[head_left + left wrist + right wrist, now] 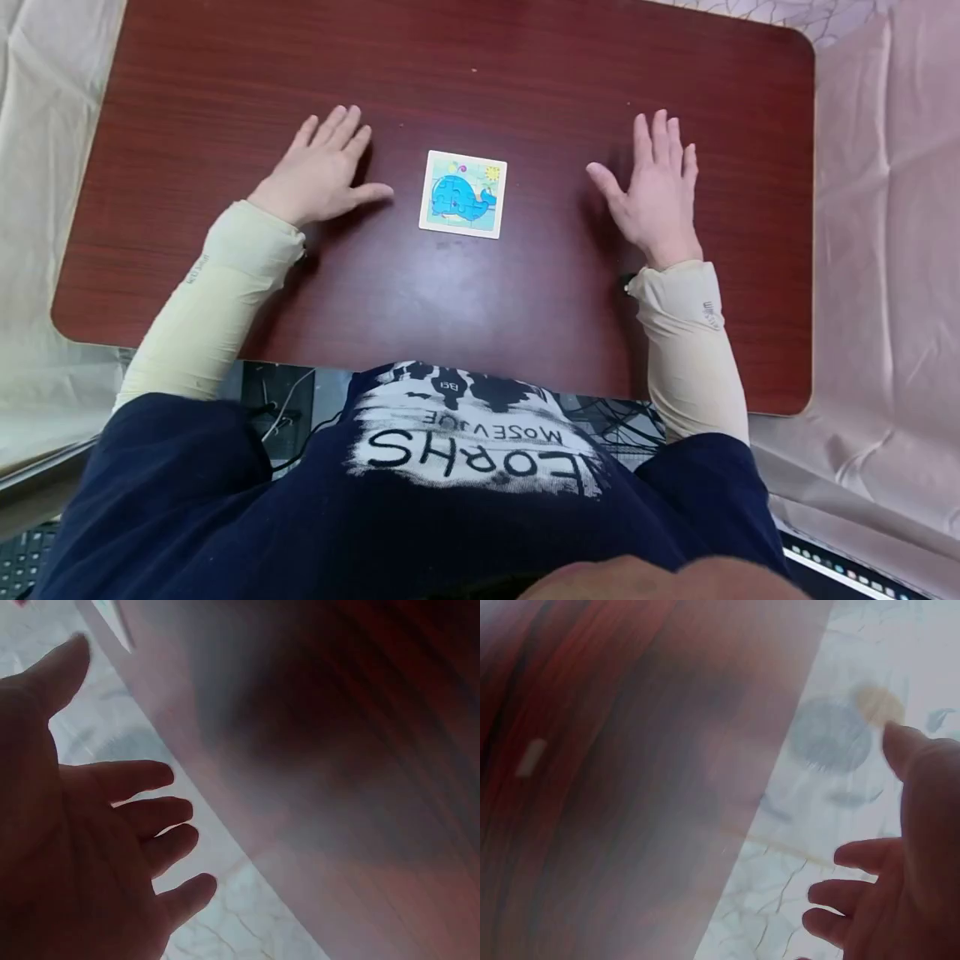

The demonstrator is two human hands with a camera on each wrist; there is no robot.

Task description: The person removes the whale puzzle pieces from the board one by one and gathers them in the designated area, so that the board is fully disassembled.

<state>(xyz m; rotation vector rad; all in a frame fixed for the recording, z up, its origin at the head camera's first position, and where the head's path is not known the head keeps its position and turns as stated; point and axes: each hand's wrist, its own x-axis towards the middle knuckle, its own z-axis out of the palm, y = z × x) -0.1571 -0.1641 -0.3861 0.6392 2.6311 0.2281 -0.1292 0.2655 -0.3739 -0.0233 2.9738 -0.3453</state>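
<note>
A small square jigsaw puzzle (462, 195) with a pale frame and a blue whale picture lies on the dark red-brown table. To its left, my left hand (318, 171) is spread palm down, the thumb pointing toward the puzzle but apart from it. My right hand (658, 196) is farther off on the right side, fingers extended and thumb out to the left. Neither hand holds anything. In the left wrist view the left hand (97, 832) shows an empty palm; the right wrist view shows part of the right hand (922, 847), also empty.
The wooden table (465, 317) has rounded corners, and its near edge runs close to my body. Pale curtains (885, 233) hang at both sides. Dark cables (611, 425) show below the near edge.
</note>
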